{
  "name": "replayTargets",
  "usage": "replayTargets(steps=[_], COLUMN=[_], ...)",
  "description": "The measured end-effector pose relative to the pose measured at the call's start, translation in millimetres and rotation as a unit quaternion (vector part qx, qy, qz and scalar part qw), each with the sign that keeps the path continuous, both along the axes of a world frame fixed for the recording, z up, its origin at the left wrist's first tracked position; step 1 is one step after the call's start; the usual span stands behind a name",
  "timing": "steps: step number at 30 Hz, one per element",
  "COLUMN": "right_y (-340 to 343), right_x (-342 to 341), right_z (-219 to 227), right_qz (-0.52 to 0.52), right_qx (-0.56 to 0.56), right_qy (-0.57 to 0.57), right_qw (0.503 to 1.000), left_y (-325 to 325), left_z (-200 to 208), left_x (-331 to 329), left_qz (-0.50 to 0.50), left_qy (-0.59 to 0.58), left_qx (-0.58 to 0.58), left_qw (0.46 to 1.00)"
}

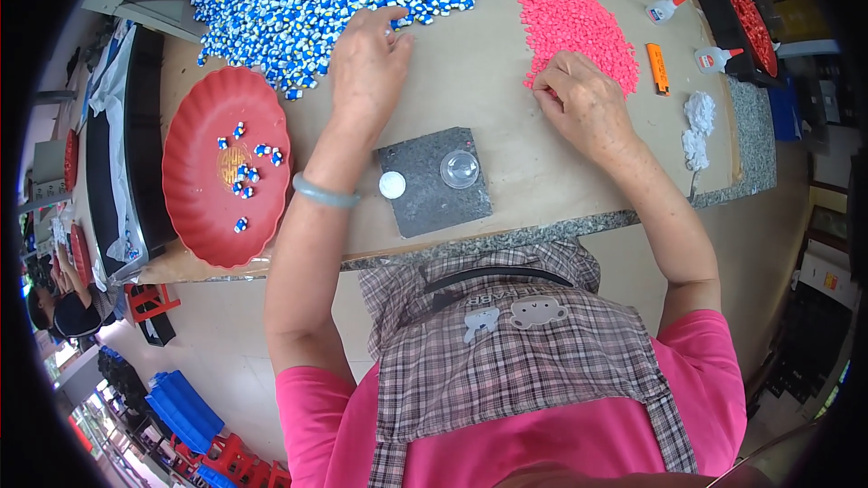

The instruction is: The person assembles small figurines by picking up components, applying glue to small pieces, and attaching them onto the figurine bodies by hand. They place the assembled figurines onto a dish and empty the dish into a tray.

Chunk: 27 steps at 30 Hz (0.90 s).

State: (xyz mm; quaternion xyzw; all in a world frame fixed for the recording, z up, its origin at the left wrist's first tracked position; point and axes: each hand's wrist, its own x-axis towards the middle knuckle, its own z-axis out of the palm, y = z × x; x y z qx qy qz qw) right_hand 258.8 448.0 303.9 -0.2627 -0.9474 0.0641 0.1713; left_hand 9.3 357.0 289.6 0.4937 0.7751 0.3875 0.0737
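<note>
My left hand [369, 61] is at the near edge of a large heap of small blue-and-white pieces [298, 14]. Its fingers are curled toward the thumb, and I cannot make out what lies between them. At the near side of a pile of small pink pieces [579, 27], my right hand [579, 101] has its fingers bent in against the thumb; anything they hold is hidden. Between my forearms lies a dark grey square slab [425, 208]. On it are a white round disc [391, 184] and a small clear round cup [459, 169].
A red scalloped tray [185, 199] with several blue-and-white pieces stands left of my left forearm. On the right are two small red-tipped glue bottles [663, 10], an orange lighter [657, 69] and crumpled white tissue [697, 131]. The table's granite edge [533, 228] runs before me.
</note>
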Motion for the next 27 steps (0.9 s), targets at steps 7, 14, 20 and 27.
replayTargets(steps=[7, 14, 20, 27], right_y=[-13, -25, -26, -24], right_x=[2, -2, -4, -5], right_z=[22, 25, 17, 16], right_qz=[0.002, 0.003, 0.001, 0.013], right_qx=[-0.346, -0.701, -0.742, -0.738], right_qy=[0.083, 0.117, 0.123, 0.12], right_qw=[0.934, 0.704, 0.659, 0.664], left_y=[28, 35, 21, 17], left_z=[-20, -24, -22, -21], left_x=[0, -4, -6, -10], left_qz=[-0.06, -0.07, -0.071, -0.1], left_qy=[0.217, 0.278, 0.227, 0.221], left_qx=[-0.009, 0.006, -0.004, 0.009], left_qw=[0.974, 0.958, 0.971, 0.97])
